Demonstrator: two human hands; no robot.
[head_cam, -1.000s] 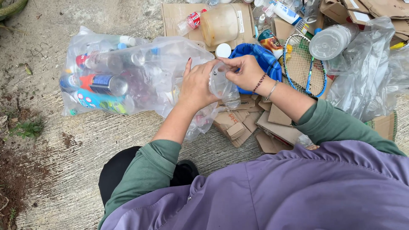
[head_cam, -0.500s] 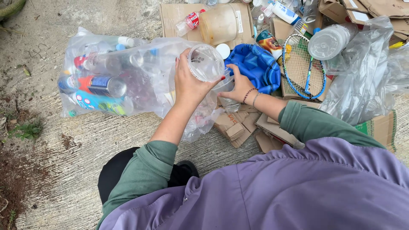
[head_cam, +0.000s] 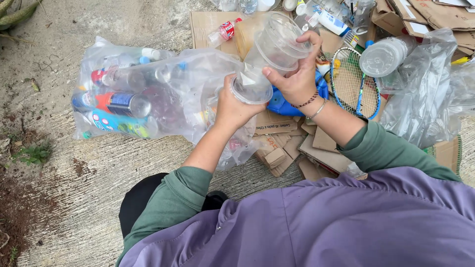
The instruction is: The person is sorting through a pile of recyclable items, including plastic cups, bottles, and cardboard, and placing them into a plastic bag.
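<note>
Clear bag (head_cam: pixel 148 74) holds bottles and cans; left hand (head_cam: pixel 232 106) clasps 1 clear cup (head_cam: pixel 251 88); right hand (head_cam: pixel 297 81) grips another cup (head_cam: pixel 277 42).

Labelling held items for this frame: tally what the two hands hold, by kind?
Clear plastic cups: 2, one in the right hand, one in the left hand.
Other kinds in hand: 0.
Total: 2.

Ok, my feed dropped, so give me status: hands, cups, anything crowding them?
Left hand grips lower clear cup. Right hand grips upper clear cup, the two cups meeting. Bag of bottles right behind, cardboard below.
</note>
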